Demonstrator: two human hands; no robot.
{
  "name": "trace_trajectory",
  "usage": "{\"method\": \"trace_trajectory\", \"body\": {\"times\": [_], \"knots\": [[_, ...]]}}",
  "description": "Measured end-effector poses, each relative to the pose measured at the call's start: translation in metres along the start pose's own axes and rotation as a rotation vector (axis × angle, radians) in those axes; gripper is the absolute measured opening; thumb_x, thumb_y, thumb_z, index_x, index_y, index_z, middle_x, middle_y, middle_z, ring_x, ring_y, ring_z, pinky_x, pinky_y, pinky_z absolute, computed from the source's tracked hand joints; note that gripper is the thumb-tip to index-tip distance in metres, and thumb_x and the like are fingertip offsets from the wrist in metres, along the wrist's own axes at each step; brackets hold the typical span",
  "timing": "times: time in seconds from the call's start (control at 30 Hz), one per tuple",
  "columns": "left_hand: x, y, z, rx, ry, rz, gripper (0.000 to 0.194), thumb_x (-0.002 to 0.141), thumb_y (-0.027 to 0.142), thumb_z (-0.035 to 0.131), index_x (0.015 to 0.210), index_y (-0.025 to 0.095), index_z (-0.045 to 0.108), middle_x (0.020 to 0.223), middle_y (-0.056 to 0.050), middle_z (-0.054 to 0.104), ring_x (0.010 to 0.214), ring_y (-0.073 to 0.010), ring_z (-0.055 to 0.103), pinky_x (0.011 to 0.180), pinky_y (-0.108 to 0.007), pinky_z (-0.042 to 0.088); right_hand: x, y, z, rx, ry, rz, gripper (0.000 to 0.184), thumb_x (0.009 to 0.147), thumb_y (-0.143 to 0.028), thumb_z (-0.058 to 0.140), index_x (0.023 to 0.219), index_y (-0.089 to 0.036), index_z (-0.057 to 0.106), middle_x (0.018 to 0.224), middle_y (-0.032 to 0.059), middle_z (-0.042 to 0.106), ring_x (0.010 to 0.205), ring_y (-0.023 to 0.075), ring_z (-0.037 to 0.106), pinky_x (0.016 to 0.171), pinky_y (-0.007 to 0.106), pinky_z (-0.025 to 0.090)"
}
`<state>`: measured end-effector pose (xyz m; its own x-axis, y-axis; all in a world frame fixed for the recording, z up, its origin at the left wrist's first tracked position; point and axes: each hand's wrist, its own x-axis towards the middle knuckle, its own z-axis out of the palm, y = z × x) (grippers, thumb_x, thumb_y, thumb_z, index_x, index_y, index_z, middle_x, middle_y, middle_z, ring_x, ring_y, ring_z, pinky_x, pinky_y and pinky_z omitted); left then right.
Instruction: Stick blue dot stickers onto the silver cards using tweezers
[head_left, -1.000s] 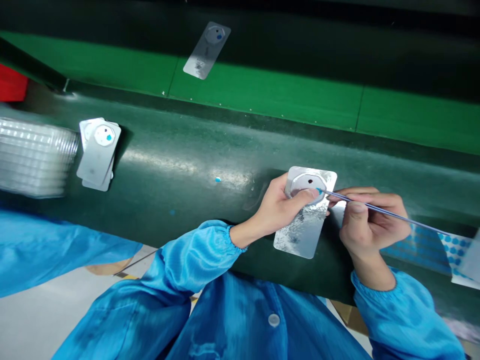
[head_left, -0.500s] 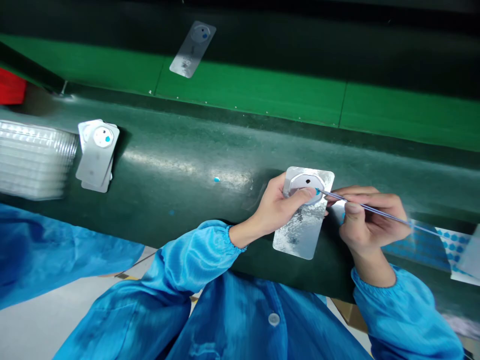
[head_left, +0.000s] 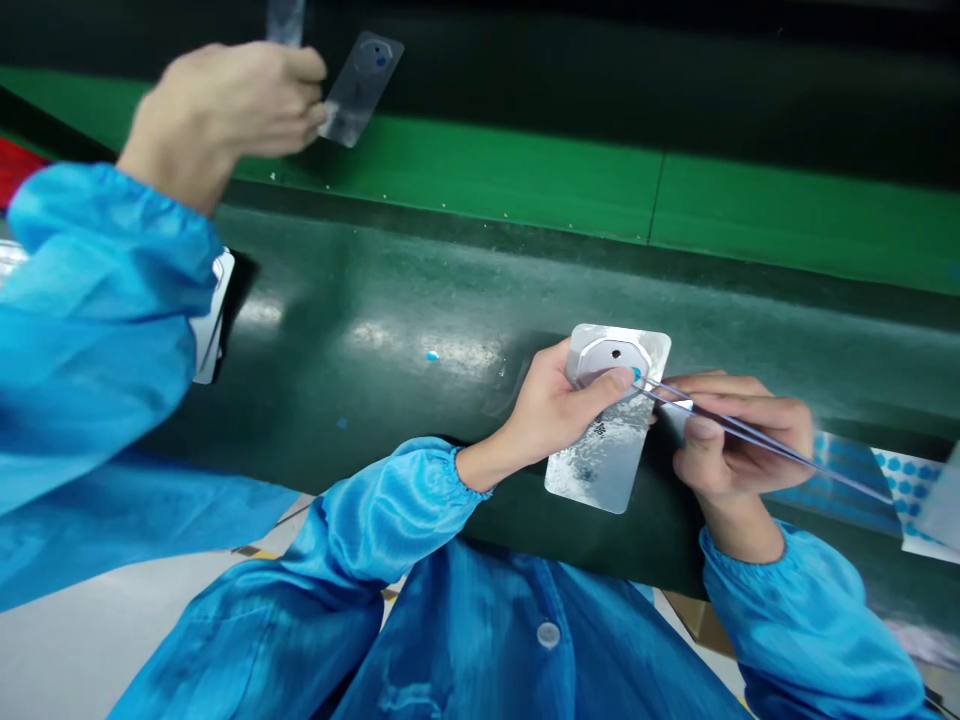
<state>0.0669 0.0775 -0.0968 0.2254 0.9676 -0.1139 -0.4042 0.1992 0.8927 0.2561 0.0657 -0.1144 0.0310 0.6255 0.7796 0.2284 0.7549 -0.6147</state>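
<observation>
A silver foil pouch [head_left: 609,450] with a round raised window lies on the dark green bench [head_left: 390,300]. My left hand [head_left: 559,410] grips its left edge, the thumb pressed on the round window. My right hand [head_left: 739,440] pinches thin metal tweezers [head_left: 757,435]. Their tips touch a small blue dot sticker [head_left: 636,374] at the window's right rim. A sheet of blue dot stickers [head_left: 892,490] lies at the right, partly behind my right hand.
A co-worker's hand [head_left: 225,105] in a blue sleeve [head_left: 90,320] reaches from the left and holds a foil pouch [head_left: 360,88] over the green belt [head_left: 525,180]. The sleeve covers a stack of pouches [head_left: 214,320]. A loose blue dot [head_left: 432,355] lies on the bench.
A co-worker's arm has come in from the left and taken hold of the pouch on the belt, hiding the pouch stack and clear trays. My hands stay on the pouch.
</observation>
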Motion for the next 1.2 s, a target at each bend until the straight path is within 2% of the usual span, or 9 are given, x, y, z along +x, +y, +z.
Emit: {"method": "trace_trajectory", "body": {"times": [0.13, 0.27, 0.37, 0.47, 0.6, 0.77, 0.97, 1.2], "knots": [[-0.003, 0.000, 0.001, -0.058, -0.037, -0.012, 0.054, 0.089, 0.067, 0.096, 0.096, 0.018, 0.074, 0.087, -0.001, 0.073, 0.078, -0.0136, 0.064, 0.076, -0.029, 0.058, 0.002, -0.004, 0.005, 0.015, 0.090, 0.056, 0.019, 0.108, -0.031, 0.085, 0.125, -0.022, 0.084, 0.088, 0.0060, 0.086, 0.072, 0.0250, 0.081, 0.054, 0.035, 0.062], [-0.006, -0.001, 0.003, -0.080, -0.033, -0.018, 0.050, 0.091, 0.064, 0.097, 0.101, 0.019, 0.075, 0.090, -0.002, 0.075, 0.088, -0.0177, 0.072, 0.085, -0.033, 0.062, 0.004, -0.004, 0.007, -0.010, 0.117, 0.067, 0.018, 0.109, -0.033, 0.085, 0.125, -0.024, 0.085, 0.085, 0.0039, 0.084, 0.067, 0.0233, 0.080, 0.050, 0.033, 0.060], [-0.008, 0.000, 0.003, -0.084, -0.030, -0.013, 0.051, 0.090, 0.064, 0.098, 0.102, 0.020, 0.076, 0.091, -0.002, 0.076, 0.092, -0.0198, 0.076, 0.089, -0.035, 0.064, 0.006, -0.001, 0.004, -0.063, 0.108, -0.005, 0.021, 0.109, -0.033, 0.085, 0.127, -0.022, 0.086, 0.085, 0.0041, 0.084, 0.068, 0.0231, 0.081, 0.050, 0.032, 0.060], [-0.008, 0.000, 0.003, -0.078, -0.032, -0.020, 0.051, 0.090, 0.065, 0.098, 0.103, 0.020, 0.076, 0.091, -0.002, 0.076, 0.092, -0.0202, 0.076, 0.089, -0.036, 0.064, 0.007, 0.000, -0.001, -0.094, 0.095, -0.036, 0.025, 0.107, -0.034, 0.088, 0.129, -0.024, 0.086, 0.094, 0.0053, 0.088, 0.069, 0.0232, 0.082, 0.053, 0.034, 0.063], [-0.005, 0.001, 0.000, -0.037, -0.038, -0.002, 0.054, 0.091, 0.068, 0.096, 0.100, 0.019, 0.075, 0.090, -0.002, 0.075, 0.085, -0.0172, 0.072, 0.083, -0.032, 0.062, 0.008, -0.001, -0.009, -0.114, 0.023, -0.049, 0.023, 0.104, -0.033, 0.090, 0.124, -0.022, 0.088, 0.098, 0.0072, 0.090, 0.071, 0.0247, 0.085, 0.057, 0.036, 0.069], [-0.001, 0.000, -0.003, 0.062, -0.042, 0.037, 0.057, 0.093, 0.072, 0.091, 0.099, 0.018, 0.074, 0.093, -0.004, 0.077, 0.085, -0.0165, 0.069, 0.080, -0.030, 0.060, 0.006, -0.005, -0.012, -0.151, -0.008, -0.012, 0.014, 0.099, -0.028, 0.093, 0.110, -0.021, 0.088, 0.091, 0.0071, 0.089, 0.076, 0.0278, 0.088, 0.062, 0.038, 0.073], [0.000, 0.001, -0.003, 0.083, -0.038, 0.031, 0.058, 0.092, 0.074, 0.091, 0.098, 0.018, 0.075, 0.093, -0.005, 0.077, 0.086, -0.0173, 0.070, 0.080, -0.030, 0.060, 0.004, -0.006, -0.012, -0.164, -0.043, 0.021, 0.012, 0.099, -0.030, 0.091, 0.108, -0.024, 0.086, 0.092, 0.0076, 0.091, 0.076, 0.0303, 0.088, 0.058, 0.042, 0.073], [-0.001, 0.000, -0.004, 0.093, -0.048, 0.040, 0.057, 0.093, 0.073, 0.089, 0.100, 0.018, 0.077, 0.095, -0.005, 0.078, 0.087, -0.0175, 0.070, 0.082, -0.030, 0.060, 0.004, -0.007, -0.011, -0.188, -0.022, 0.040, 0.013, 0.098, -0.034, 0.092, 0.102, -0.025, 0.085, 0.089, 0.0066, 0.089, 0.075, 0.0300, 0.088, 0.055, 0.041, 0.072]]}}
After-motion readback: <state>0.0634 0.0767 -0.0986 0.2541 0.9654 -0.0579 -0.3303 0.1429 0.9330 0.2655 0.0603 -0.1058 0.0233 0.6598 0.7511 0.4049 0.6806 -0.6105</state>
